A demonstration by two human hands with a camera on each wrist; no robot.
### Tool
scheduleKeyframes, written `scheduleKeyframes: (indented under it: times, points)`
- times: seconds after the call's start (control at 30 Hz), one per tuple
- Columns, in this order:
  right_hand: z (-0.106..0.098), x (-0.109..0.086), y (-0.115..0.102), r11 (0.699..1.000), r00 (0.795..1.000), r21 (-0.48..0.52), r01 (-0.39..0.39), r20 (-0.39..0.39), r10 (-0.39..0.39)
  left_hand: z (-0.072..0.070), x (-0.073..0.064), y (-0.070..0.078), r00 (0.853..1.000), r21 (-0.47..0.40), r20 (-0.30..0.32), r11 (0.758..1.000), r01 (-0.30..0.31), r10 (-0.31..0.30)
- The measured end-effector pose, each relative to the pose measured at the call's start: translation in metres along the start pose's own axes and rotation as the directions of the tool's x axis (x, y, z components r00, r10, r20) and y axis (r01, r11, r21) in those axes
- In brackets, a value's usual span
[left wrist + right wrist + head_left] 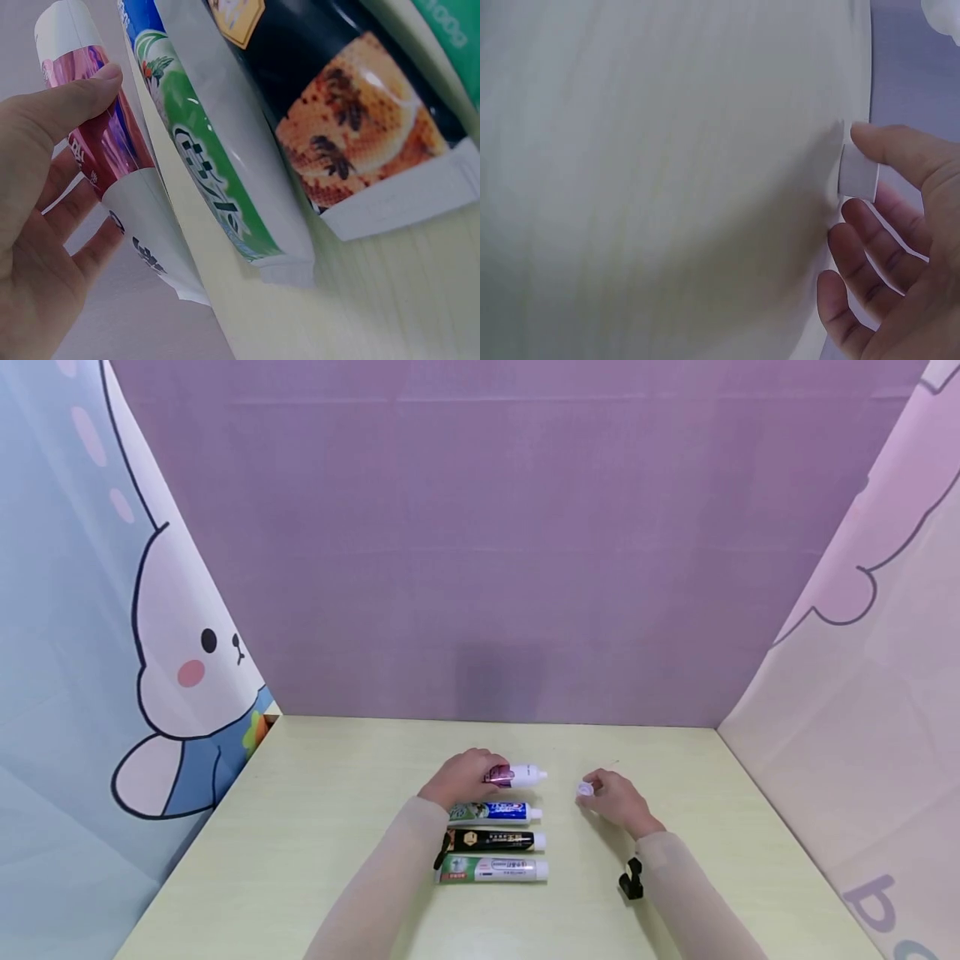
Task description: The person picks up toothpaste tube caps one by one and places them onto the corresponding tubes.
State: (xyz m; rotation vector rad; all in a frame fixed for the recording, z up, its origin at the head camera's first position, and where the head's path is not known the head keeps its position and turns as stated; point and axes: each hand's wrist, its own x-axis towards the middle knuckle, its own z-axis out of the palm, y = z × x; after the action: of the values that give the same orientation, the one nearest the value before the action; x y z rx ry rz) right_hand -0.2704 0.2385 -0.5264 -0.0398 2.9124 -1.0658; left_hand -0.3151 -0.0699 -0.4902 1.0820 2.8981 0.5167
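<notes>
My left hand (463, 778) grips a toothpaste tube (523, 776), white with a shiny pink-purple band, at the back of a row of tubes. Its bare nozzle points right. In the left wrist view, thumb and fingers lie on either side of this tube (124, 154). A short way to the right, my right hand (618, 799) pinches a small white cap (859, 174) between thumb and index finger, apart from the tube. The other fingers are loosely bent. Nearest the left hand on the front side lies a blue and green toothpaste tube (504, 812).
A black toothpaste tube (495, 841) and a white-green one (498, 869) lie in front, parallel, their white ends to the right. All are on a pale wooden table (315, 860). A purple backdrop (487, 552) stands behind, with printed cloths at both sides.
</notes>
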Motion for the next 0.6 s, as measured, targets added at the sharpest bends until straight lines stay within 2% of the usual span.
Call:
scheduleKeyframes:
  times: [0.3, 0.6]
  points:
    - [-0.0012, -0.0026, -0.0022, 1.0, 1.0, 0.006, 0.01, -0.014, -0.01, -0.0042, -0.0011, 0.0018, 1.0, 0.023, 0.006, 0.999, 0.024, -0.024]
    - [-0.0036, -0.0084, -0.0041, 1.0, 0.999, 0.017, 0.027, -0.022, -0.026, -0.0096, -0.0026, 0.0063, 1.0, 0.022, 0.011, 1.0, 0.021, -0.021]
